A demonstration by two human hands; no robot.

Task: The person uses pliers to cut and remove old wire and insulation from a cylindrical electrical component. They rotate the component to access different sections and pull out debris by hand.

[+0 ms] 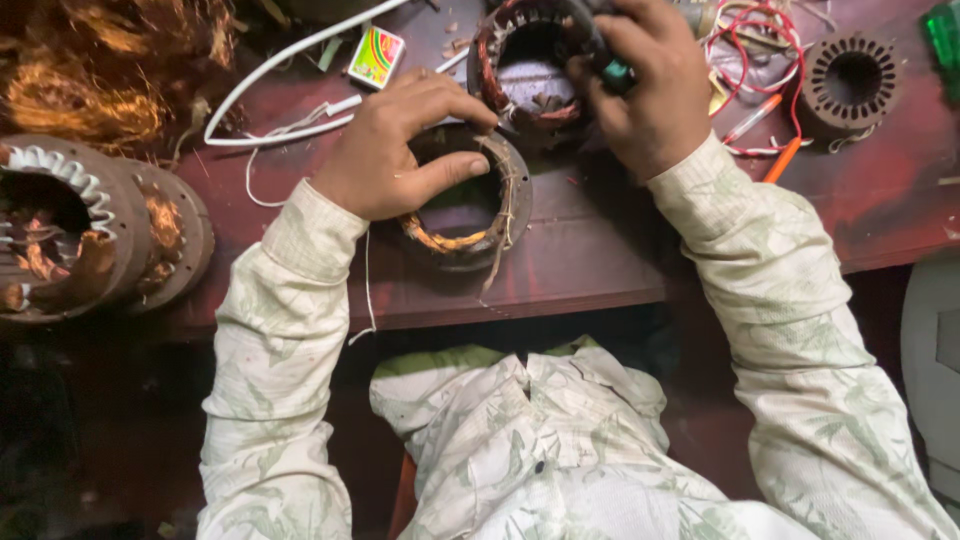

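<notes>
The left hand (395, 150) rests on a round metal ring wound with copper wire (470, 200) that lies on the dark red table (600, 250), with its thumb and fingers spread apart over the ring's rim. The right hand (645, 85) has its fingers closed tight around a tool with a green handle (612, 68), held over a second wire ring (525, 70) just behind the first. More wire rings (90, 235) sit at the table's left end, well apart from the hands.
</notes>
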